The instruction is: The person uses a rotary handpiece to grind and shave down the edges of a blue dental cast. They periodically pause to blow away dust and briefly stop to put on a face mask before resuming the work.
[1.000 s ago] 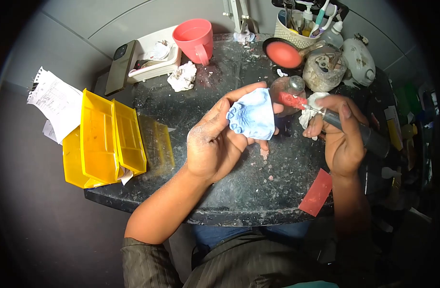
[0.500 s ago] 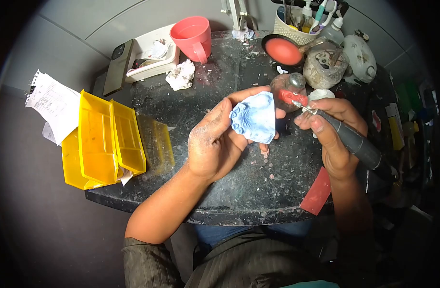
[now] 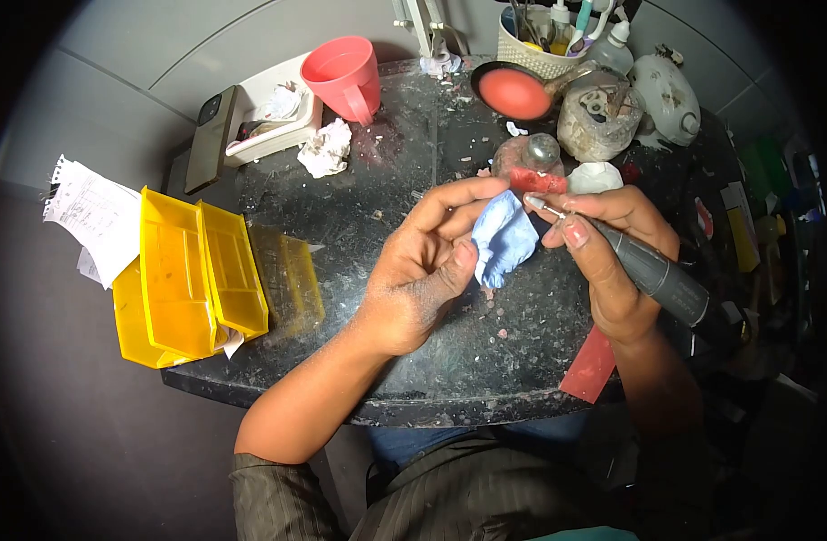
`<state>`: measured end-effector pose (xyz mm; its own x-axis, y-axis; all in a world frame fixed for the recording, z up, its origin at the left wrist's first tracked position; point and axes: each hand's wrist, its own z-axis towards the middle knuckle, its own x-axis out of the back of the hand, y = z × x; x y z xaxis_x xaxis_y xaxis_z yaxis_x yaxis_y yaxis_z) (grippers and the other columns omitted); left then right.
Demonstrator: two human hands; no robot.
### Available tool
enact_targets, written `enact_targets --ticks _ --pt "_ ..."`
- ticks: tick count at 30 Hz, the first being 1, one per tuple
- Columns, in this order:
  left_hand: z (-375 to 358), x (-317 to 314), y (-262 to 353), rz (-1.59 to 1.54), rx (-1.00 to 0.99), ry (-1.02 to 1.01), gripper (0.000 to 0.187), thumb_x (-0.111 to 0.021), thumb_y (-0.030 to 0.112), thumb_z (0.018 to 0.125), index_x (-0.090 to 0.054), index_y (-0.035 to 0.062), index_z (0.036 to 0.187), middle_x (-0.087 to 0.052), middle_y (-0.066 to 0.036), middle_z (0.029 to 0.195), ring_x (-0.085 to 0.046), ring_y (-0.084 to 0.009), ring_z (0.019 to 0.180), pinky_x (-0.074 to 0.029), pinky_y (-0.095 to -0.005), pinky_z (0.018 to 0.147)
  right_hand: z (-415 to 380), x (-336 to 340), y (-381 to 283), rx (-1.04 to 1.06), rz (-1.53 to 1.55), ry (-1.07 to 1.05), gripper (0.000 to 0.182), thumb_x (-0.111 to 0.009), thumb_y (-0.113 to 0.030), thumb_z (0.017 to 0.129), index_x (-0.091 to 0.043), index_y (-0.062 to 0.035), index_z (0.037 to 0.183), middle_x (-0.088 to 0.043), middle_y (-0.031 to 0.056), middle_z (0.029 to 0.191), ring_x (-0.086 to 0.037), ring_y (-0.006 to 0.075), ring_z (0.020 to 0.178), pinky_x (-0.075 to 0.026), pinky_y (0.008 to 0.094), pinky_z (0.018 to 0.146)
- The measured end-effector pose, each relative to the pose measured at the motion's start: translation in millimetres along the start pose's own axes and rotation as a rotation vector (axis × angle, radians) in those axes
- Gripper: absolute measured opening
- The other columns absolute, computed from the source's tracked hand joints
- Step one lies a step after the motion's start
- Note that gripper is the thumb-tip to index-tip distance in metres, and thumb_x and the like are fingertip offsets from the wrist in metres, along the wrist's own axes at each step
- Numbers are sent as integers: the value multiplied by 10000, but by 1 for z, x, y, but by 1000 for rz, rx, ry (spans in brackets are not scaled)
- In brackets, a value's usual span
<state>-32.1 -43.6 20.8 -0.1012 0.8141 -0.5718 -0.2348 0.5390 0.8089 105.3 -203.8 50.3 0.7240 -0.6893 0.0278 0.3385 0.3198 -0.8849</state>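
My left hand (image 3: 422, 270) grips a pale blue dental cast (image 3: 502, 240) between thumb and fingers, held edge-on over the dark speckled worktop (image 3: 386, 207). My right hand (image 3: 612, 252) holds a grey rotary handpiece (image 3: 652, 275) like a pen. Its thin metal bur points left and sits close to the top of the cast, just under my left fingertips. A red wax piece (image 3: 538, 181) lies right behind the bur tip.
Yellow bins (image 3: 192, 275) sit at the left edge beside papers (image 3: 89, 212). At the back stand a pink cup (image 3: 346, 74), a phone (image 3: 211, 135), a white tray (image 3: 274, 122), crumpled tissue (image 3: 325, 149), a red-filled bowl (image 3: 511, 90), a jar (image 3: 598, 122) and a tool basket (image 3: 544, 45). A red sheet (image 3: 589, 365) lies at the front right.
My left hand has turned the blue cast from face-up to edge-on and shifted it right. My right hand has brought the handpiece bur in close to the cast.
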Motion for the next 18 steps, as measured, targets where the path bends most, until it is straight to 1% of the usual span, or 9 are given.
enact_targets --ticks 1,3,4,6,11,15,18 --pt "0 -1 1 10 4 7 559 -608 215 1028 -379 15 1496 -578 -133 1407 -594 -164 1211 -515 -278 900 0 0 -2 0 0 0 121 -667 4 937 -647 77 1032 -735 165 931 -715 161 831 -578 275 768" --pt "-1 -1 -1 20 9 13 552 -608 206 1028 -380 17 1495 -579 -134 1403 -589 -164 1223 -511 -276 909 -3 2 -5 -44 -78 -58 176 -608 -42 968 -611 96 1078 -723 243 1055 -701 187 851 -560 308 828" --pt "-1 -1 -1 28 8 11 550 -610 194 1026 -380 19 1494 -577 -136 1404 -591 -161 1219 -511 -274 906 -3 1 -3 -45 -78 -58 176 -608 -42 968 -611 96 1078 -723 243 1055 -701 187 851 -560 308 828" --pt "-1 -1 -2 36 6 7 548 -612 182 1023 -380 21 1493 -574 -139 1404 -593 -159 1214 -512 -272 903 -2 -1 3 3 -12 -2 120 -694 -10 937 -660 64 1025 -748 168 950 -723 160 883 -580 267 799" --pt "-1 -2 -2 50 6 26 552 -643 138 999 -389 22 1475 -567 -129 1367 -604 -149 1151 -512 -271 894 -2 -4 3 -9 21 4 122 -707 -22 937 -664 60 1017 -750 176 976 -724 161 911 -584 268 807" --pt "0 -3 -2 74 -18 26 552 -655 111 988 -393 18 1464 -563 -124 1349 -602 -154 1140 -511 -280 905 -2 -3 3 -13 2 -17 124 -709 -18 935 -663 64 1016 -750 179 987 -725 162 918 -585 268 816" --pt "0 -4 -1 76 -14 32 555 -662 89 978 -395 16 1459 -551 -127 1360 -597 -159 1160 -510 -287 916 -3 -4 3 -7 23 -17 127 -705 -20 938 -663 66 1022 -750 177 987 -724 161 919 -583 267 822"
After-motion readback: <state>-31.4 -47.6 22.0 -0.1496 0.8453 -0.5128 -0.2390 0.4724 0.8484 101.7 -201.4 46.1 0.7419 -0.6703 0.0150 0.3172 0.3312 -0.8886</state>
